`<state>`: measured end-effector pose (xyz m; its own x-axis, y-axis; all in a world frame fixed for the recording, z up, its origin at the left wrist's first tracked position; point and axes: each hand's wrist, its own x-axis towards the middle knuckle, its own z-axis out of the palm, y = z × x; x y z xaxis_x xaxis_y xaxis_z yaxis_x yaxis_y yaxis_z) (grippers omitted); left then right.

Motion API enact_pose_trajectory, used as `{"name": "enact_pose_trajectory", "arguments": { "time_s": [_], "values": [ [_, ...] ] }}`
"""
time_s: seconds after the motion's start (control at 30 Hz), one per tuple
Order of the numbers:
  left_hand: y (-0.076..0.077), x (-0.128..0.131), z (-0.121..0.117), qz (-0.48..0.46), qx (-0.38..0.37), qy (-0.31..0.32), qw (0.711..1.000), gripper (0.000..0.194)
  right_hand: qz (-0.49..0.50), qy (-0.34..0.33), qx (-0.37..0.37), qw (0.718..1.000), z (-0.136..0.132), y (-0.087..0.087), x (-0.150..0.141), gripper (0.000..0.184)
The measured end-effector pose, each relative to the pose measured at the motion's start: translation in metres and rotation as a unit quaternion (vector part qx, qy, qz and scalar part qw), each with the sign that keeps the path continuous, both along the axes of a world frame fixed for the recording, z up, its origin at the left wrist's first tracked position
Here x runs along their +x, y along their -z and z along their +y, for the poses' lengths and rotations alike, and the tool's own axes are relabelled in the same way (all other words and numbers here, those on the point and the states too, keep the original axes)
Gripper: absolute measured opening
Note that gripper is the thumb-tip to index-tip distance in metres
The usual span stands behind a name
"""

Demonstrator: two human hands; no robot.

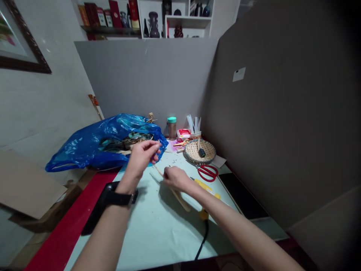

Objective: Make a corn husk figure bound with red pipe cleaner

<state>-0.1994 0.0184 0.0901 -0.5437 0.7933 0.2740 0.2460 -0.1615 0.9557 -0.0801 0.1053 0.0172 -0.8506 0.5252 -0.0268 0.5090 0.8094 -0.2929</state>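
My left hand [144,155] is raised over the table near the opening of the blue plastic bag. Its thumb and fingertips are pressed together; anything between them is too small to make out. Lower and to the right, my right hand [177,178] is closed around a thin pale strip [182,201], which looks like wood or dried leaf. One narrow end points up toward my left hand, and the wider end sticks out below my right hand. A yellow glue gun [207,188] with a black cord lies beside my right forearm.
The blue plastic bag [93,137] with dry strips fills the back left. Red-handled scissors [208,173], a woven basket [194,152], a green-lidded bottle [172,131] and a cup of white sticks [195,133] stand at the back. A grey partition [270,113] borders the right.
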Motion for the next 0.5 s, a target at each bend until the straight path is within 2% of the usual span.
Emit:
{"name": "enact_pose_trajectory", "arguments": {
  "time_s": [0.1,0.2,0.27,0.4,0.5],
  "values": [
    [0.035,0.005,0.014,-0.055,-0.022,-0.031,0.998,0.035,0.173,0.024,-0.055,0.983,0.031,-0.016,0.012,0.021],
    [0.055,0.009,0.031,-0.104,-0.040,0.066,0.992,0.037,0.331,0.001,-0.158,0.930,0.051,-0.019,0.020,0.016],
    [0.061,0.012,0.042,-0.126,-0.040,0.125,0.983,0.036,0.358,-0.018,-0.205,0.911,0.058,-0.013,0.019,0.016],
    [0.067,0.010,0.060,-0.151,-0.031,0.118,0.981,0.035,0.382,0.003,-0.239,0.893,0.067,0.002,0.014,0.015],
    [0.069,0.003,0.069,-0.151,-0.038,0.150,0.976,0.032,0.389,0.031,-0.246,0.887,0.074,0.007,0.015,0.013]
  ]
}}
